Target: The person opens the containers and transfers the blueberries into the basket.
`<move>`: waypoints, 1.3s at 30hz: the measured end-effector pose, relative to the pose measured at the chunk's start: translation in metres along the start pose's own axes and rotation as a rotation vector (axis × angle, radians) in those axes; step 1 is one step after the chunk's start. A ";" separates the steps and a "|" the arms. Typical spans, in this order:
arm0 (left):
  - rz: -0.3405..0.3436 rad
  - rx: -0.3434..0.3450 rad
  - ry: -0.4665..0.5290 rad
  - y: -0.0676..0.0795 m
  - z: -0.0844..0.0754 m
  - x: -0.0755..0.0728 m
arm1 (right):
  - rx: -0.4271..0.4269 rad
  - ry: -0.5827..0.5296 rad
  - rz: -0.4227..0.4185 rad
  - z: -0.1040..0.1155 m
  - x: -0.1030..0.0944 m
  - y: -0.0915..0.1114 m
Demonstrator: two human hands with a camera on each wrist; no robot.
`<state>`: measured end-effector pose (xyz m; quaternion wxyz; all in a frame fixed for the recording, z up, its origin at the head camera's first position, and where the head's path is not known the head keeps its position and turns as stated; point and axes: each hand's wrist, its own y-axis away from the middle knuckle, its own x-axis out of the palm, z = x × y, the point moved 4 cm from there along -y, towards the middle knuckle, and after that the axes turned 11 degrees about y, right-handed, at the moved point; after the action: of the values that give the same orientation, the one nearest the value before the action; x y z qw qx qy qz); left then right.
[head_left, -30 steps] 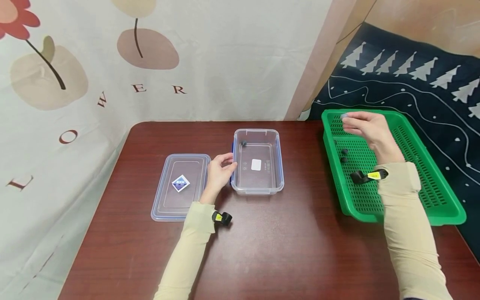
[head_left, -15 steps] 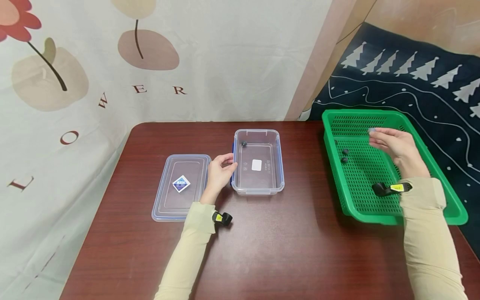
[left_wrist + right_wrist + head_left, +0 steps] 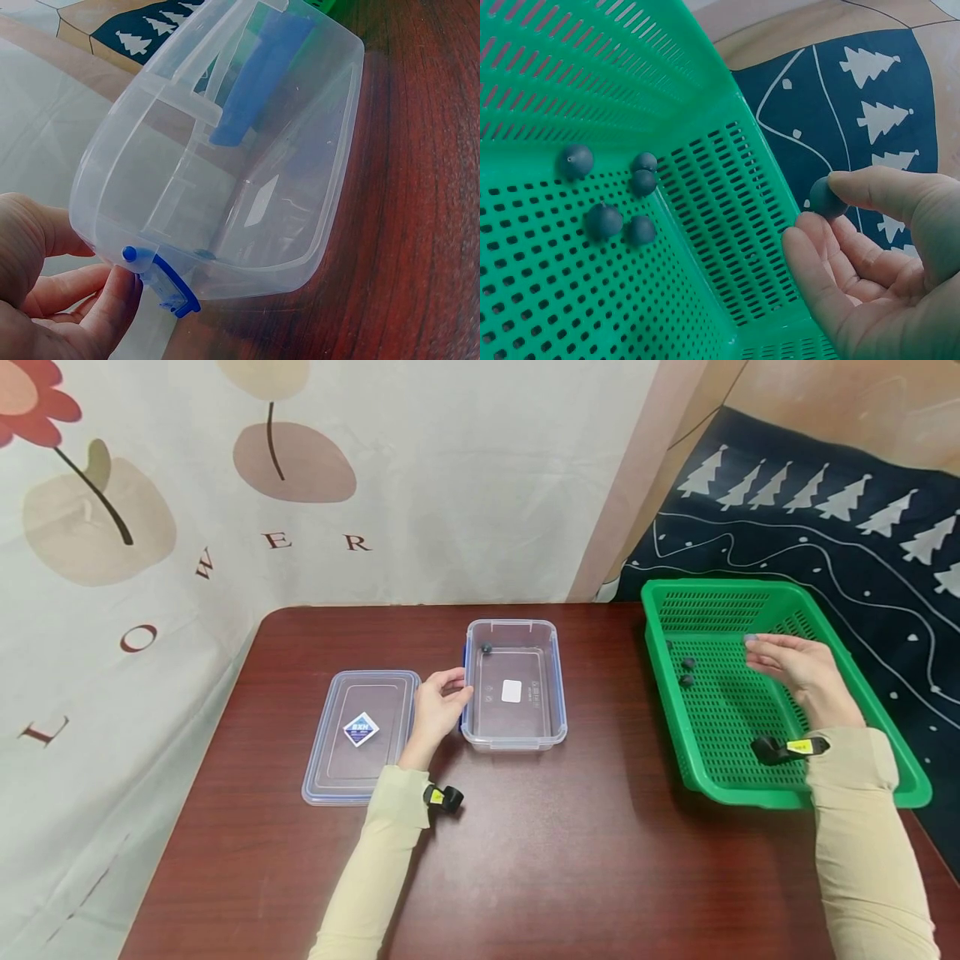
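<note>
My right hand (image 3: pixel 804 675) pinches a blueberry (image 3: pixel 826 199) between thumb and fingertips, raised over the green basket (image 3: pixel 693 752). Several more blueberries (image 3: pixel 604 221) lie on the basket floor, toward its left side in the head view. At the table's middle stands an uncovered clear plastic box (image 3: pixel 512 727). One small dark round thing, like a blueberry (image 3: pixel 487 648), sits in its back left corner. My left hand (image 3: pixel 438 706) grips the box's left side, thumb and fingers by the blue latch (image 3: pixel 176 285). The part of the thumb behind the wall is hidden.
The box's lid (image 3: pixel 352 777), with a blue and white label, lies flat left of my left hand. All stands on a dark red wooden table (image 3: pixel 570 860). A white printed curtain (image 3: pixel 465 510) hangs behind, and a dark tree-patterned cloth (image 3: pixel 795 535) lies beyond the basket.
With the blueberry in its pinch, my right hand has moved right and toward me above the basket, slowing in the last half second. The left hand and box have stayed put.
</note>
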<state>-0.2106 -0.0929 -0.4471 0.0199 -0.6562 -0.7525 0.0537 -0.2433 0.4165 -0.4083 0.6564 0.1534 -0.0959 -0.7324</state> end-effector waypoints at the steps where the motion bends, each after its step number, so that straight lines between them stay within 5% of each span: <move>1: 0.000 0.000 0.001 0.000 0.000 0.000 | 0.009 0.013 -0.011 -0.007 -0.007 -0.009; 6: 0.002 0.005 0.004 0.000 0.002 0.000 | 0.044 0.020 -0.035 -0.010 -0.011 -0.016; 14: -0.003 0.009 0.016 0.000 0.001 0.000 | -0.048 -0.064 0.046 0.048 0.061 0.026; 22: -0.003 0.011 0.019 0.000 0.001 0.000 | -0.175 0.030 0.116 0.070 0.121 0.015; 39: 0.002 0.002 0.018 -0.002 0.003 0.000 | -0.196 0.325 0.202 0.083 0.247 -0.007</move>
<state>-0.2125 -0.0933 -0.4497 0.0271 -0.6574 -0.7515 0.0486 -0.3013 0.1672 -0.3574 0.7450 0.1945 0.0680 -0.6344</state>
